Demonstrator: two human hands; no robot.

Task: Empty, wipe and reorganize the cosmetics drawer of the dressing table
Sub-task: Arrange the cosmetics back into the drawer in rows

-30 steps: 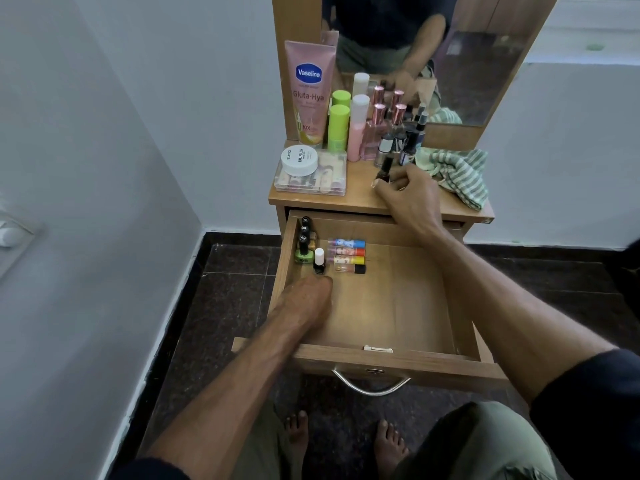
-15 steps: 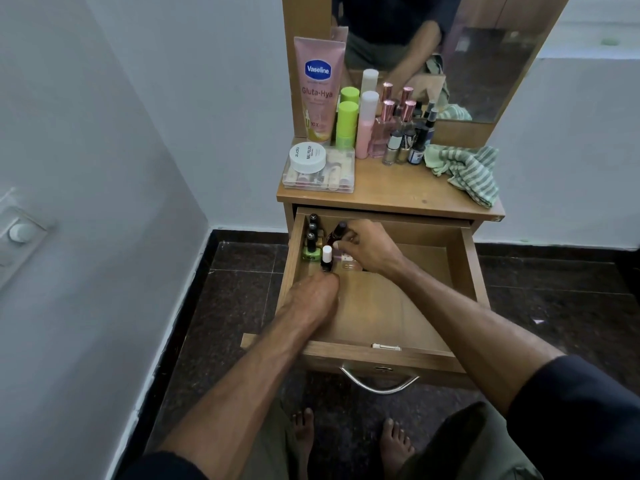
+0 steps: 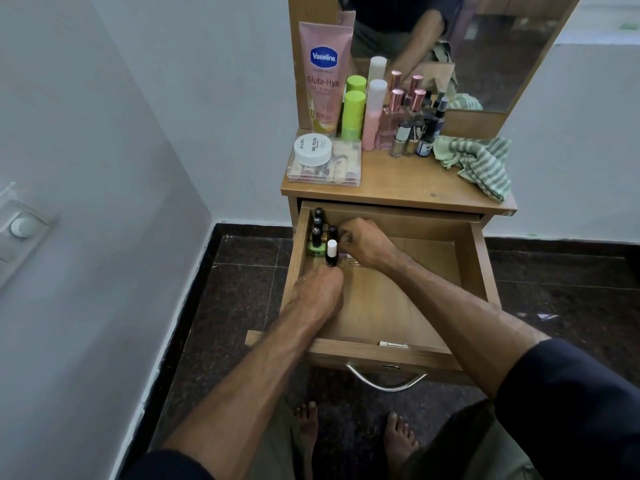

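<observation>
The wooden drawer [image 3: 479, 271] is pulled out. Several nail polish bottles [image 3: 316, 237] stand in its back left corner, with a white-capped bottle [image 3: 331, 250] in front of them. My right hand [image 3: 367, 242] pinches a dark nail polish bottle [image 3: 333, 231] and holds it upright beside that row. Small tubes lie under this hand, mostly hidden. My left hand [image 3: 317, 294] rests on the drawer floor just in front of the white-capped bottle; its fingertips are hidden.
On the dressing table top [image 3: 408, 188] stand a pink Vaseline tube [image 3: 323, 77], green and pink bottles [image 3: 353, 114], small bottles [image 3: 414, 136], a clear box [image 3: 323, 169] with a white jar on it, and a striped cloth [image 3: 481, 166]. A mirror [image 3: 485, 46] stands behind. A wall lies to the left.
My right hand took a dark bottle from the table top, carried it down into the drawer and now sets it beside the row at the back left. My left hand stayed put.
</observation>
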